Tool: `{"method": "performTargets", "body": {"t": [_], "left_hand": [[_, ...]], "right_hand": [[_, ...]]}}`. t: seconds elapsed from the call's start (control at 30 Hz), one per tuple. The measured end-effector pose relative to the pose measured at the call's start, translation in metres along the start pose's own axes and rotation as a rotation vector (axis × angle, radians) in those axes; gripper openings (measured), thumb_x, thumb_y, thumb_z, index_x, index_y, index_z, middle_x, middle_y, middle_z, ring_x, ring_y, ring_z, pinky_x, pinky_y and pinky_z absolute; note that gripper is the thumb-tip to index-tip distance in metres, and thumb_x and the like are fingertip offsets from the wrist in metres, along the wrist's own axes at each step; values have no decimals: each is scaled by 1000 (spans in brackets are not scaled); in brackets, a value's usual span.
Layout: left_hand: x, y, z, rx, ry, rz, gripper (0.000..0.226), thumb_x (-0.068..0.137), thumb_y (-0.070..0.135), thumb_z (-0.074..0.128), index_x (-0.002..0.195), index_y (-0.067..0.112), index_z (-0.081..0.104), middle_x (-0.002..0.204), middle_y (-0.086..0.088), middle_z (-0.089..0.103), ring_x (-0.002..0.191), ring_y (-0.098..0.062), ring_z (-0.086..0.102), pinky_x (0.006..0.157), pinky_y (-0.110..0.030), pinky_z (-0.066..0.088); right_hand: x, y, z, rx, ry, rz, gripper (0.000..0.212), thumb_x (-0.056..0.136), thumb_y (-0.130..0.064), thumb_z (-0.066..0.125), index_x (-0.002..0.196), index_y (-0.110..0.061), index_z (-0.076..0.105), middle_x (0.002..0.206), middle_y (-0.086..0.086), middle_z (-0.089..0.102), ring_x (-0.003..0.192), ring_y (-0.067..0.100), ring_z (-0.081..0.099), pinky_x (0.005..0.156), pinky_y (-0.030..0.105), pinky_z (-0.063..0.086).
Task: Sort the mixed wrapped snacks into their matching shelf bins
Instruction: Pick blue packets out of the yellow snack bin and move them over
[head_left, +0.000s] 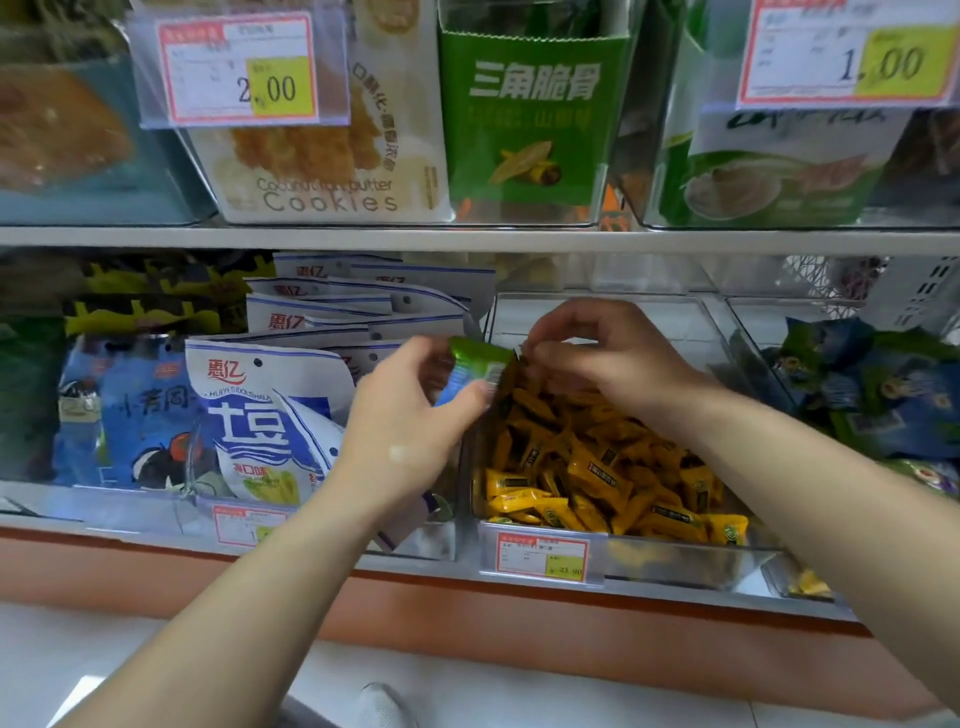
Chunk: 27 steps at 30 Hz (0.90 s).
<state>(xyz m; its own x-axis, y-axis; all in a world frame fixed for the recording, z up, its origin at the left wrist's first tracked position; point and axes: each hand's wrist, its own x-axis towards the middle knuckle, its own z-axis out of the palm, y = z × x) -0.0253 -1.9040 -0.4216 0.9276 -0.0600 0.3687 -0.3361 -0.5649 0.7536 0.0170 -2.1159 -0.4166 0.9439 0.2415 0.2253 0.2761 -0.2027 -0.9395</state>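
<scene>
- A person's left hand pinches a small green-and-blue wrapped snack above the left edge of a clear plastic shelf bin filled with yellow wrapped candies.
- The right hand hovers over the back of the same bin, fingers curled at the green wrapper's end; whether it grips anything cannot be told.
- White-and-blue snack bags stand in the bin just left.
- Green-and-blue wrapped snacks fill the bin to the right.
</scene>
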Motion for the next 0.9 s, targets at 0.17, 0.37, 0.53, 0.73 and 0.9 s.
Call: {"method": "performTargets", "body": {"t": [0.17, 0.37, 0.53, 0.73, 0.9], "left_hand": [[5, -15, -16, 138, 5, -102, 31, 85, 35, 73, 109, 18, 62, 97, 7, 69, 89, -13, 64, 81, -32, 55], [3, -17, -15, 133, -60, -82, 26, 84, 35, 74, 106, 28, 64, 91, 14, 70, 86, -4, 65, 77, -27, 53], [3, -19, -17, 139, -87, -91, 26, 83, 37, 73, 106, 27, 65, 89, 15, 69, 84, 0, 64, 74, -22, 52], [4, -20, -17, 129, -110, -93, 28, 84, 39, 72, 109, 27, 65, 92, 15, 69, 84, 0, 64, 70, -18, 50], [5, -19, -16, 108, -115, -98, 28, 84, 37, 73, 109, 27, 65, 91, 15, 69, 85, -1, 64, 73, -21, 52]], "right_hand": [[35, 50, 8, -830, -195, -133, 26, 90, -28, 61, 116, -27, 69, 114, -4, 65, 105, 15, 60, 88, 32, 48], [55, 80, 6, -1282, -290, -45, 53, 83, -67, 52, 128, -39, 56, 130, 5, 48, 116, 28, 47, 83, 38, 42], [62, 78, 0, -1426, -236, -19, 57, 80, -73, 47, 116, -33, 65, 119, 6, 52, 112, 28, 47, 77, 38, 36], [60, 72, 16, -1108, -172, -121, 38, 79, -59, 65, 102, -29, 72, 99, -1, 59, 97, 21, 55, 74, 37, 50], [70, 83, 32, -1359, -148, -59, 48, 77, -69, 60, 104, -31, 70, 108, 1, 56, 108, 25, 49, 79, 38, 35]]}}
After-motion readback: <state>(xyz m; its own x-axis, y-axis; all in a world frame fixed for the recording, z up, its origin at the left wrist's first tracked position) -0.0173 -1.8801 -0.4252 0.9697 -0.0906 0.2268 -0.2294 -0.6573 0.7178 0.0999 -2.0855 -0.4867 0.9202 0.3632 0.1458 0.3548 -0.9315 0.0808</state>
